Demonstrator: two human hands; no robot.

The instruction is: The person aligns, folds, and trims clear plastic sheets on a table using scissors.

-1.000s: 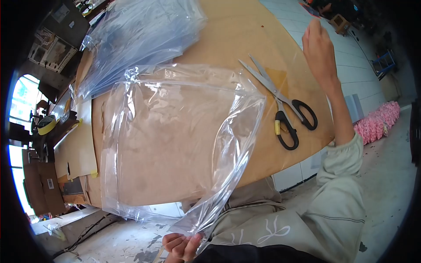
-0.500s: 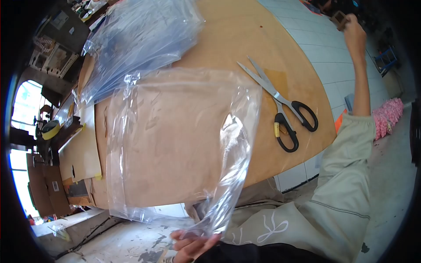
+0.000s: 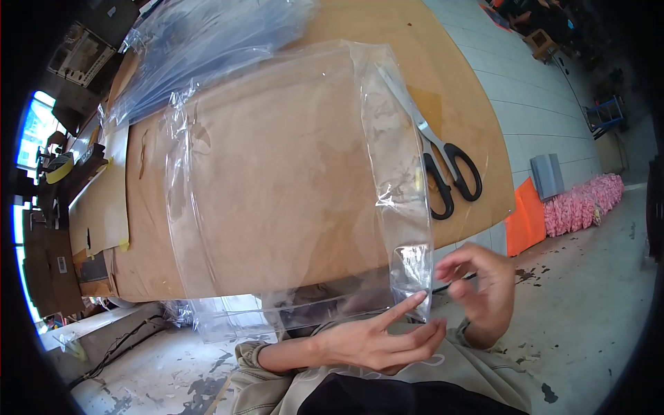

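A large clear plastic bag (image 3: 297,187) lies spread over the brown tabletop, its near edge hanging past the table's front. At its near right corner, my left hand (image 3: 387,339) has the plastic between its fingers, with the index finger stretched along the top. My right hand (image 3: 484,287) is just right of that corner, fingers curved and apart, with nothing visible in it. Black-handled scissors (image 3: 453,166) lie with blades parted to the right of the bag. The bag's right side covers part of the blades and one handle.
A pile of clear plastic (image 3: 221,48) lies at the table's far left. Card sheets (image 3: 104,200) lie along the left side. On the floor to the right are an orange sheet (image 3: 526,221), a pink bundle (image 3: 584,204) and a wooden stool (image 3: 541,44).
My right hand has come from far out at the upper right to beside the bag's near corner. My left hand has moved right and up, drawing the bag's right side over the scissors.
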